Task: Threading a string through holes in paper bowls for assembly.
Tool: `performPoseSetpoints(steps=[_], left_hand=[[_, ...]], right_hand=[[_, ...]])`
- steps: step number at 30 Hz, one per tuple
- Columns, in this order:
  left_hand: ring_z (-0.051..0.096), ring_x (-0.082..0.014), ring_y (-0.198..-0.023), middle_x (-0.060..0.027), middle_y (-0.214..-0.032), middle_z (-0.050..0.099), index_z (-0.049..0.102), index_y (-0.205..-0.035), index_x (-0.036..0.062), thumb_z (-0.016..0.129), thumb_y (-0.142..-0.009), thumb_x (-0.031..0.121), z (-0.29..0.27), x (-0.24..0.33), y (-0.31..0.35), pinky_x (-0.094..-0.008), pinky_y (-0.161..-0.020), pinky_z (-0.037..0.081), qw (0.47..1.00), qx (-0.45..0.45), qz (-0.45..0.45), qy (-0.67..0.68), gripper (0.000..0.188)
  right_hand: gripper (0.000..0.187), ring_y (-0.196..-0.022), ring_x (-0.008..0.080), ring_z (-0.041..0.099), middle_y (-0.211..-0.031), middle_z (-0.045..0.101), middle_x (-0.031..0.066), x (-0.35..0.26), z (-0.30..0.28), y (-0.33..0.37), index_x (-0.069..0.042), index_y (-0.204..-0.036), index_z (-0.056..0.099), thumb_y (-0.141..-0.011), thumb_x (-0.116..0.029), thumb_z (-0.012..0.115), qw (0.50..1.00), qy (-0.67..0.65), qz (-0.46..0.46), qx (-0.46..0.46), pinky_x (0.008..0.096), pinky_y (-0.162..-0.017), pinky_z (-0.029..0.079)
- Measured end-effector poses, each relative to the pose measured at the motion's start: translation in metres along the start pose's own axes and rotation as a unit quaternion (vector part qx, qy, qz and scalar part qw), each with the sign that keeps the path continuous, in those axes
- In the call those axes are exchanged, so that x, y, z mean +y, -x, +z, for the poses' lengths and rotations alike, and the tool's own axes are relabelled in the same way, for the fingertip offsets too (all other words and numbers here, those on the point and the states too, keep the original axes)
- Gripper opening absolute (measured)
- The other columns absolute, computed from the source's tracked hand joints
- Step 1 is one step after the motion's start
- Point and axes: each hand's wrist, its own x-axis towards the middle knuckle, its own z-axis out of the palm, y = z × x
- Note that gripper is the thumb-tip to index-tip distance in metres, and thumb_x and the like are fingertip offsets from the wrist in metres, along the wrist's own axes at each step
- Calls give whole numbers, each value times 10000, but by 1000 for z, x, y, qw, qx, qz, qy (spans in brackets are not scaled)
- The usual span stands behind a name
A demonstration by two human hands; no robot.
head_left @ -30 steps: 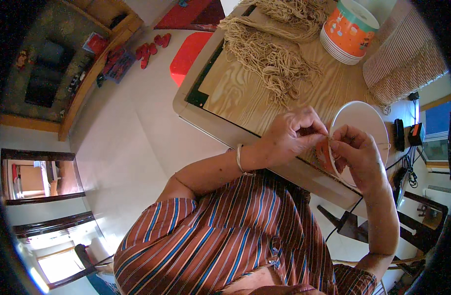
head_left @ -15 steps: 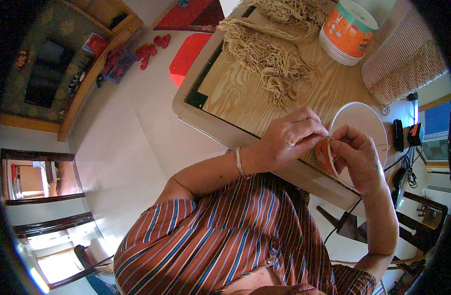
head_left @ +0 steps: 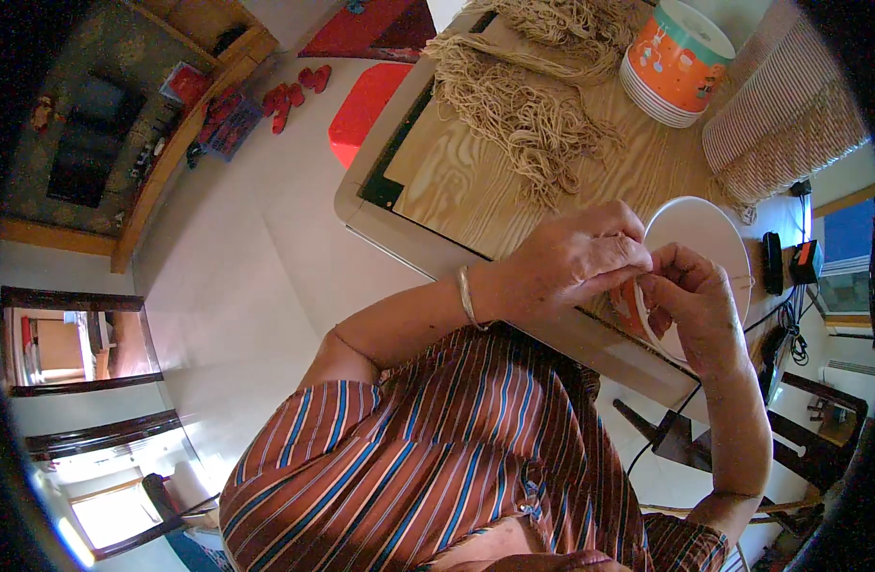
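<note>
We see our left hand (head_left: 576, 257) and right hand (head_left: 690, 300) meeting at the near edge of the wooden table (head_left: 457, 181), right over a white paper bowl (head_left: 709, 234) with an orange patterned outside. The left fingers are curled and pinched together at the bowl's near rim; the right fingers are bent and closed on the same rim from the other side, so both hands grip it. The bowl is tilted, its plain white inside facing up, and the orange wall shows only as a sliver between our hands. A thin metal bangle (head_left: 466, 297) circles the left wrist. Farther up the table lie a heap of beige string (head_left: 523, 114) and a stack of matching orange paper bowls (head_left: 676, 62), well apart from our hands.
</note>
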Motion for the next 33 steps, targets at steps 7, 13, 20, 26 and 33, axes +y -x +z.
performPoseSetpoints(steps=[7, 13, 20, 26, 33], left_hand=[[607, -254, -882, -82, -979, 581, 641, -1001, 114, 684, -808, 67, -2, -4, 3, -343, -749, 514, 999, 14, -14, 37, 203], [603, -264, -918, -93, -990, 581, 633, -987, 89, 672, -824, 73, -2, -1, 21, -345, -774, 507, 997, -14, -53, 54, 168], [609, -287, -920, -105, -995, 576, 607, -991, 61, 627, -814, 116, 9, -3, 28, -366, -744, 526, 999, -47, -15, -20, 186], [618, -276, -881, -107, -993, 575, 601, -996, 53, 600, -789, 97, 14, 1, 30, -358, -725, 533, 999, -32, -28, -33, 212], [624, -267, -886, -102, -992, 583, 605, -1013, 65, 602, -800, 119, 8, 0, 30, -351, -725, 538, 997, -46, -46, -44, 221]], right_hand=[[86, -552, 80, 548, -703, 608, 13, -3, -2, 1, -36, -881, 616, -877, -122, 623, 999, -40, 20, -7, 224, -470, 442], [95, -518, 80, 516, -653, 550, -10, 1, -8, 0, -49, -919, 592, -901, -141, 604, 990, -131, 47, -37, 226, -447, 420], [79, -432, 70, 456, -621, 530, -12, 1, -8, 0, -52, -933, 593, -898, -123, 601, 982, -159, 83, -56, 217, -360, 347], [75, -356, 61, 399, -526, 487, -19, -2, -7, 1, -65, -948, 603, -910, -128, 593, 977, -155, 125, -80, 209, -303, 285], [83, -400, 67, 450, -584, 540, 0, 0, -12, 0, -65, -913, 593, -882, -130, 634, 980, -128, 117, -100, 206, -340, 343]])
